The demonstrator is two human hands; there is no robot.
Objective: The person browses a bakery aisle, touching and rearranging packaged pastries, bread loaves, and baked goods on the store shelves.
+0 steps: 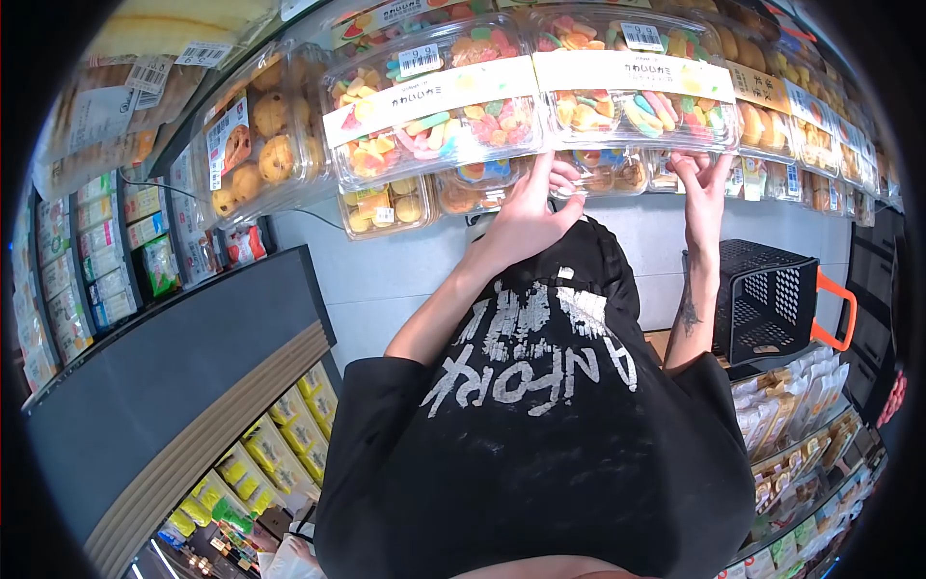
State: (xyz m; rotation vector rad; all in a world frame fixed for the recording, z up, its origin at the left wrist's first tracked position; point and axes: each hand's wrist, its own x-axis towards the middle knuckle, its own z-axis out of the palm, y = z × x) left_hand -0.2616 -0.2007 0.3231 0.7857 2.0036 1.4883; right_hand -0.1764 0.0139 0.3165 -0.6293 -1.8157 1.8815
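A clear plastic box of gummy candy (632, 85) with a pale paper band and a 9.9 price label sits at the front of the shelf. At its lower left corner is my left hand (542, 205), index finger stretched up against the box, thumb apart, other fingers loosely curled. My right hand (702, 181) touches the front edge near the lower right corner, its fingertips spread and partly hidden by the box. Neither hand visibly wraps around it. A matching gummy box (429, 106) stands directly to the left.
Cookie boxes (258, 135) lie farther left, and pastry boxes (762, 125) line the right. Smaller boxes (386, 206) sit on a level below. A black basket (767, 299) with an orange handle is by my right arm. A dark counter (193, 376) stands at left.
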